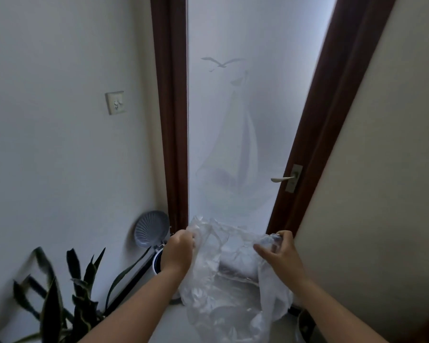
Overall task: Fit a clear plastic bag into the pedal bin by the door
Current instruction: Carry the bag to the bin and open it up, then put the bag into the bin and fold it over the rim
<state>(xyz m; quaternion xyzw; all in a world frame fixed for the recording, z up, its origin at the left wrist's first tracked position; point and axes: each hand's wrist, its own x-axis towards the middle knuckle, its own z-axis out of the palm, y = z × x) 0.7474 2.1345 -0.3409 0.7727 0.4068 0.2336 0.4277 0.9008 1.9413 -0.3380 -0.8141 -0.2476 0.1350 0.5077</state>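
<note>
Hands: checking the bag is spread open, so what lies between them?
In the head view, only the crumpled clear bag spans between left hand and right hand.

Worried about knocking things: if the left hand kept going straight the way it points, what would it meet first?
Probably the clear bag the left hand already grips; beyond it, the frosted door. Depth is unclear.
</note>
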